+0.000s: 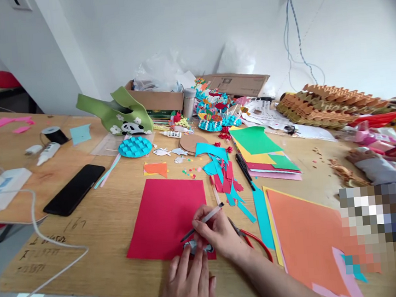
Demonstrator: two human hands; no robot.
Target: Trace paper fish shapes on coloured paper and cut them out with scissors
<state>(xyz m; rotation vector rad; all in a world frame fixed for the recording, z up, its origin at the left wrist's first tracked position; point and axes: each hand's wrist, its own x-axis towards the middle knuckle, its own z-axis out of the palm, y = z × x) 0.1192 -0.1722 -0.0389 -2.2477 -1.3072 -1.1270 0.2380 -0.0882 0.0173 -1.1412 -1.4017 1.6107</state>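
Note:
A sheet of red paper [165, 211] lies on the wooden table near its front edge. On its lower edge rests a small pale paper cutout [192, 246], mostly hidden under my fingers. My left hand [192, 283] lies with fingers stretched out, their tips pressing on the cutout. My right hand [215, 232] is closed around a pen [209, 215], its dark tip pointing down and left close to the cutout. Just right of this hand, scissors with red handles [258, 242] lie partly behind my wrist. A second pen with a red cap [214, 188] lies beyond it.
Left of the red sheet are a black phone [75, 189] and a white power strip [5, 190]. Blue and red paper scraps [226, 173] lie beyond my right hand. Stacked orange paper [306, 236] is to the right, near another person's sleeve [380, 169]. A green felt bag [122, 116] stands behind.

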